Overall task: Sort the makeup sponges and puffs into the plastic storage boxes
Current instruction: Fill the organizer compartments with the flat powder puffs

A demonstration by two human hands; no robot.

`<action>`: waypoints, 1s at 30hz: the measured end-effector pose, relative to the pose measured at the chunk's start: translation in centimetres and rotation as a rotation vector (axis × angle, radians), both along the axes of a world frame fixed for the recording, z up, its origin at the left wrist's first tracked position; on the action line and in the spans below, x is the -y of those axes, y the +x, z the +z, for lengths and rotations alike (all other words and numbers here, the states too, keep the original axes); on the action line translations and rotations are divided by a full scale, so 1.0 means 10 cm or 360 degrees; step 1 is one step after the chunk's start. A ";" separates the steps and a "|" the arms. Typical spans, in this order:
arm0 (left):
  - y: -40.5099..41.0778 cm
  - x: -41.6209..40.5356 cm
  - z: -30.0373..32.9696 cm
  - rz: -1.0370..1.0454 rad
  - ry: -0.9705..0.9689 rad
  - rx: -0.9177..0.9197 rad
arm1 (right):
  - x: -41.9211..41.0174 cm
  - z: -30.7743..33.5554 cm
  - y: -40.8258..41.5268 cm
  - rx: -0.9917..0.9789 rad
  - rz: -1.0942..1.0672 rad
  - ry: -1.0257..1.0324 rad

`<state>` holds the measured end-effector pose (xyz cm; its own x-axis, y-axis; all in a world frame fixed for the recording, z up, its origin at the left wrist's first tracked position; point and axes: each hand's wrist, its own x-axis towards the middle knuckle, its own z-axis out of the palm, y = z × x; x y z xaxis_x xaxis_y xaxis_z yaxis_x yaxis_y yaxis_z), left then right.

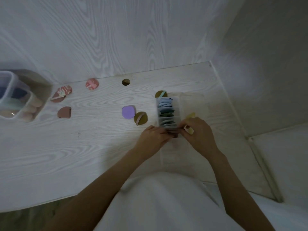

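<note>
At the table's (pixel 83 147) near right, both hands meet at the close end of the divided box (pixel 167 112); the left hand (pixel 154 138) and right hand (pixel 197 133) curl their fingers over a puff there, though the exact grip cannot be told. The box's long axis runs away from the person, puffs on edge across it; the puff should probably go in upright, the box steadied.

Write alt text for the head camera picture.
Both hands, left hand and right hand, work at the near end of a divided clear box of puffs on a white table; loose puffs and another clear box lie to the left.
</note>
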<state>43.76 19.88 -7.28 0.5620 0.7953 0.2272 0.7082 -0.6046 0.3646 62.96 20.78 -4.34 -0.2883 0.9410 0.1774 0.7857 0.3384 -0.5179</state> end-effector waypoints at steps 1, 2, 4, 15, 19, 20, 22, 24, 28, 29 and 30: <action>0.00 0.01 -0.01 0.0009 -0.0023 -0.0003 | 0.00 -0.02 0.00 0.0094 0.0011 0.0046; -0.01 0.02 -0.03 0.0014 -0.0046 -0.0013 | 0.00 -0.05 -0.01 0.0187 0.0017 0.0106; -0.01 0.04 -0.03 0.0008 -0.0064 -0.0007 | 0.01 -0.10 -0.09 0.0336 0.0043 0.0238; -0.10 0.08 -0.10 -0.0003 -0.0044 0.0148 | 0.03 -0.24 -0.21 0.0630 0.0232 0.0130; -0.22 -0.01 0.03 0.0289 0.0003 0.0345 | -0.03 -0.08 -0.16 0.0285 0.0191 0.0175; -0.28 -0.06 0.05 0.0404 0.0000 0.0432 | -0.08 0.00 -0.13 0.0163 0.0167 0.0150; -0.45 -0.19 0.01 0.0665 -0.0038 0.0479 | -0.29 0.13 -0.12 -0.0040 0.0104 0.0073; -0.59 -0.32 -0.10 0.0862 -0.0109 0.0257 | -0.56 0.18 -0.19 -0.0070 0.0026 0.0017; -0.73 -0.49 -0.26 0.0837 -0.0520 -0.0050 | -1.23 0.01 -0.46 0.0102 -0.0011 -0.0250; -0.73 -0.51 -0.27 0.0837 -0.0648 -0.0023 | -1.39 -0.05 -0.54 0.0189 0.0022 -0.0364; -0.73 -0.53 -0.29 0.0847 -0.0716 -0.0001 | -1.53 -0.09 -0.60 0.0279 0.0051 -0.0488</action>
<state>36.49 25.13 -10.18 0.0699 0.9794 -0.1894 0.8667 0.0343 0.4976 57.01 36.04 -5.29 -0.3198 0.9326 -0.1670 0.8630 0.2140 -0.4576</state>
